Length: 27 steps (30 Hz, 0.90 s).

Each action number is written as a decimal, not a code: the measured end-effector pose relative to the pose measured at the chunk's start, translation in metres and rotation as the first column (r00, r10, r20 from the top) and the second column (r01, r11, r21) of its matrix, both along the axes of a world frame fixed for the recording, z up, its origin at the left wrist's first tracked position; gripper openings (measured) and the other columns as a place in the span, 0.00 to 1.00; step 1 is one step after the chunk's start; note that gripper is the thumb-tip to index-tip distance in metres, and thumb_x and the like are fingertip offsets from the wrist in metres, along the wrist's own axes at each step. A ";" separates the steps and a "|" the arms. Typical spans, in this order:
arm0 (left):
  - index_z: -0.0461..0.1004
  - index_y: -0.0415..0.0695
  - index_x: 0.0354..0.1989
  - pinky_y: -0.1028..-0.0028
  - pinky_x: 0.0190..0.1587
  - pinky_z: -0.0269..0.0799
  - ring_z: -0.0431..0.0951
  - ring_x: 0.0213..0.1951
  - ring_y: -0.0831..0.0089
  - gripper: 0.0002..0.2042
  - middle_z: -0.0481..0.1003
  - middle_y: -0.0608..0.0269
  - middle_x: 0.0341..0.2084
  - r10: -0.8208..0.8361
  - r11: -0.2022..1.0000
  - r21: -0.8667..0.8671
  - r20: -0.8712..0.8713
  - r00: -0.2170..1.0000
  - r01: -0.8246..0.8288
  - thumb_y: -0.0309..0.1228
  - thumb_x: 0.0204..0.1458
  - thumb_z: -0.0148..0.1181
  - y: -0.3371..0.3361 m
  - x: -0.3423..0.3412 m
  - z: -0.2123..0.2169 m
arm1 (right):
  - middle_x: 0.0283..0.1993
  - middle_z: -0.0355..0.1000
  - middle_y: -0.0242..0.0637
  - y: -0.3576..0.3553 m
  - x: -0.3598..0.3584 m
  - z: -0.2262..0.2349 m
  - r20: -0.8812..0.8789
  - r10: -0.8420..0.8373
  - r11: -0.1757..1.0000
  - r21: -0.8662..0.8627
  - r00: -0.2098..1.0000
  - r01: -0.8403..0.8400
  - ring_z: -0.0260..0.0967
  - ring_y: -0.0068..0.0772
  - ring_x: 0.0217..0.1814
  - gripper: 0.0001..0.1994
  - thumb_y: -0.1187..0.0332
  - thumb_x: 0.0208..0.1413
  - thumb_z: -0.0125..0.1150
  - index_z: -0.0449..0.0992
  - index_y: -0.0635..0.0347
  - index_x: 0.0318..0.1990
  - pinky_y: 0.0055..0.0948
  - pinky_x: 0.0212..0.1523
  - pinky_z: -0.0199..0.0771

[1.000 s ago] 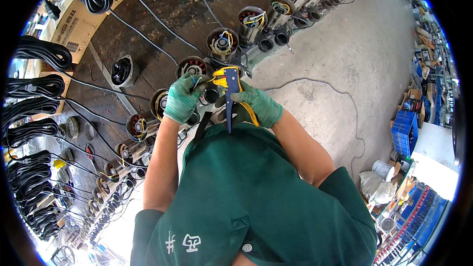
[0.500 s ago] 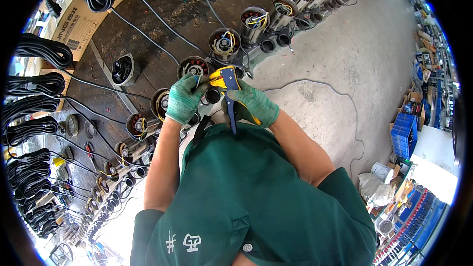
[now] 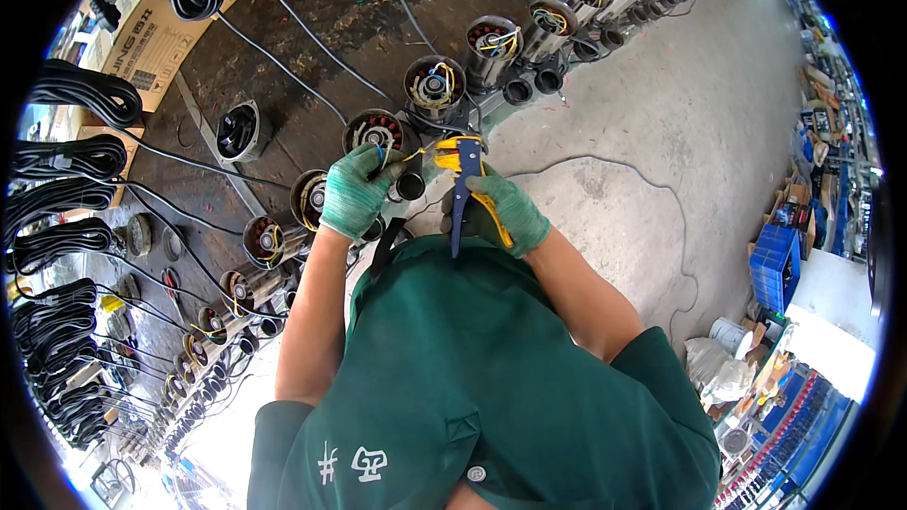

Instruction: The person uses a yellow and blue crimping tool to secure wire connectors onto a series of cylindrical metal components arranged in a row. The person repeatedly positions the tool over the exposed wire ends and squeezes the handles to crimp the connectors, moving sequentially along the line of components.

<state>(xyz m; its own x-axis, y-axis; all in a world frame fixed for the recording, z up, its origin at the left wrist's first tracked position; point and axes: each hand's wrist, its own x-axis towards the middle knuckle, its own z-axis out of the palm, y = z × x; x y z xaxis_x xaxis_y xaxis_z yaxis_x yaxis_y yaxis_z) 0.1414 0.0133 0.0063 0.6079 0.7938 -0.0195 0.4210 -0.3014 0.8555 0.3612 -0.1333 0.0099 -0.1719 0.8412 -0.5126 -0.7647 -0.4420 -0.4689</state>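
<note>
One yellow wire (image 3: 414, 153) pinched in the left grip (image 3: 357, 192), just left of the pliers (image 3: 465, 172), right grip (image 3: 516, 213) kinda wrapped round those.

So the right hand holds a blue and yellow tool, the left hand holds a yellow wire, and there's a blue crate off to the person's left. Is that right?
Not quite: the blue crate is off to the person's right, as the head view shows. The right hand does hold the blue and yellow tool, and the left hand a yellow wire.
</note>
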 end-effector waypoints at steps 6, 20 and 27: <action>0.84 0.38 0.46 0.65 0.44 0.77 0.81 0.36 0.60 0.12 0.80 0.52 0.34 0.010 0.999 0.033 -0.053 0.999 -0.008 0.27 0.55 0.72 0.002 0.002 0.002 | 0.48 0.78 0.49 -0.006 0.022 -0.010 0.069 -0.009 1.000 0.016 0.998 0.007 0.82 0.52 0.46 0.29 0.59 0.65 0.63 0.61 0.52 0.71 0.54 0.47 0.85; 0.80 0.40 0.58 0.61 0.55 0.78 0.83 0.49 0.47 0.17 0.81 0.47 0.54 0.226 0.932 0.349 -0.344 0.911 -0.099 0.30 0.61 0.65 0.063 0.121 0.023 | 0.46 0.77 0.47 -0.011 0.080 -0.005 0.203 -0.108 0.994 -0.010 0.973 0.112 0.82 0.50 0.44 0.28 0.61 0.64 0.64 0.62 0.53 0.68 0.52 0.46 0.86; 0.83 0.40 0.51 0.64 0.51 0.79 0.84 0.45 0.51 0.12 0.83 0.49 0.44 0.087 0.988 0.136 -0.126 0.988 -0.069 0.27 0.61 0.66 0.049 0.123 0.026 | 0.47 0.77 0.46 -0.013 0.119 -0.009 0.211 -0.047 0.999 -0.011 0.976 0.050 0.82 0.49 0.44 0.27 0.61 0.66 0.62 0.61 0.53 0.69 0.52 0.47 0.86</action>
<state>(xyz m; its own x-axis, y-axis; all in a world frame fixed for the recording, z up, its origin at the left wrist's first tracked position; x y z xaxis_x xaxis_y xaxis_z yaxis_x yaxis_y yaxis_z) 0.2642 0.0619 0.0323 0.5432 0.8395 0.0124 0.5535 -0.3691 0.7466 0.4804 -0.1466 0.0011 -0.0176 0.8374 -0.5463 -0.6703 -0.4153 -0.6150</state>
